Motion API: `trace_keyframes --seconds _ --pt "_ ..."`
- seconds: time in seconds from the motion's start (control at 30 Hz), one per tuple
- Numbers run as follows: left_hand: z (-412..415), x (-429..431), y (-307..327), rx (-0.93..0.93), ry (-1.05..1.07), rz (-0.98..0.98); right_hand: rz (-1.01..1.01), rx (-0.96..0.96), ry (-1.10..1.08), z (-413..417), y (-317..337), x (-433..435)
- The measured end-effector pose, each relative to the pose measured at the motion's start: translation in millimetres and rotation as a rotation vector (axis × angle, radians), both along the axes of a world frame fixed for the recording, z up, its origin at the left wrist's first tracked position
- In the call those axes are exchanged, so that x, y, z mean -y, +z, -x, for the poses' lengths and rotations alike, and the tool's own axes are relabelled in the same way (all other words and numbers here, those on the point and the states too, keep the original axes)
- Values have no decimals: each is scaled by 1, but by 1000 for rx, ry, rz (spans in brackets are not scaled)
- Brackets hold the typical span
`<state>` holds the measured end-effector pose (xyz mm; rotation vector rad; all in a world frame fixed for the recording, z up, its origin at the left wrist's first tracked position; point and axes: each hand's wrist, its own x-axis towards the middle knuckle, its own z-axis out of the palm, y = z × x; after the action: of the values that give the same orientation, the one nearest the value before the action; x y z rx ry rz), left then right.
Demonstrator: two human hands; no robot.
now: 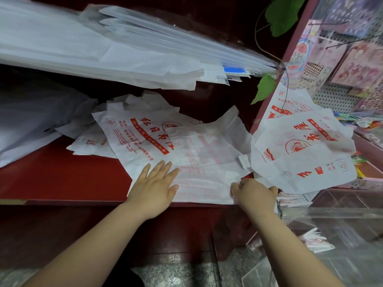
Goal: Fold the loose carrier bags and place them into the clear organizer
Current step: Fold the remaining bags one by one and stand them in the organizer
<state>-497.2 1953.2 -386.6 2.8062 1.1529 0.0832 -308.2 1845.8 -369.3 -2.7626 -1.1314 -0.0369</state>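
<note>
Several white carrier bags with red print lie loose on a red shelf. The nearest bag is spread flat at the shelf's front edge. My left hand presses flat on its left part with straight fingers. My right hand pinches the bag's right edge with curled fingers. Another printed bag lies behind, partly under it. More bags hang over the shelf's right side. The clear organizer stands at lower right with folded bags inside.
A thick stack of white and clear plastic bags fills the shelf above. A grey bag pile lies at left. Green leaves hang by the red post. Sticker packs hang on a pegboard at right. Speckled floor shows below.
</note>
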Motion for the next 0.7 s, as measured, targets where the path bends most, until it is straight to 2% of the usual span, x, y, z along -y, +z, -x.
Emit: trace_keyframes --seconds 0.07,0.13,0.23,0.3,0.37,0.4,0.47,0.7 --pt "-2 -1 -1 -25 13 49 -55 13 -41 1 -1 -1" --pt "-3 -2 0 -44 24 69 -181 169 -69 6 -4 -3" --pt "-4 -1 1 -67 25 77 -371 287 211 24 -8 -10" --pt "-4 -1 1 -69 27 82 -319 250 476 39 -18 -17" --pt "-4 0 2 -62 31 89 -150 76 652 58 -15 -19" --pt "-4 1 2 -58 33 90 -64 -22 679 62 -15 -19" --pt "-3 1 2 -57 30 84 28 -57 661 59 -21 -17" --pt "-1 -2 1 -27 18 134 10 -75 596 23 -18 11"
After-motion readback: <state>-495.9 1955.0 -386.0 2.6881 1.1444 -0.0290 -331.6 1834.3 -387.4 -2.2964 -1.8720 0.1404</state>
